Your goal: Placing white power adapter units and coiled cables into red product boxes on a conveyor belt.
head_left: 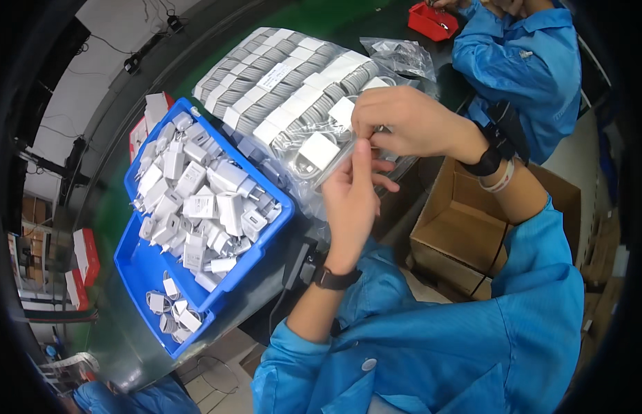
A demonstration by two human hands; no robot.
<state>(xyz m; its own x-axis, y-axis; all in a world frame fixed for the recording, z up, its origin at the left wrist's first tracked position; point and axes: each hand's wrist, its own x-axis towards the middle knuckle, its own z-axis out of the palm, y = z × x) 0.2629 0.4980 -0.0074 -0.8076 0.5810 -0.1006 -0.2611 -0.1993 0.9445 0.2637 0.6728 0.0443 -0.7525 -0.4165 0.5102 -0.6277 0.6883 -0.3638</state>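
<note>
My left hand [352, 200] and my right hand [404, 124] together hold a small clear plastic bag [328, 148] with a white charger plug [316, 153] inside it. The left hand supports the bag from below with fingers upright. Pinching the bag's top edge are the right hand's fingers, close to a coiled white cable [343, 112]. Both hands hover over a big clear bag of bundled grey-white cables [279, 83] on the green table.
A blue tray [138, 265] at left holds several white charger plugs [197, 200] and a few coiled cables [170, 310]. An open cardboard box [466, 241] sits lower right. Another person in a blue coat [521, 62] works near a red bin [431, 21]. Red-white boxes [85, 255] lie far left.
</note>
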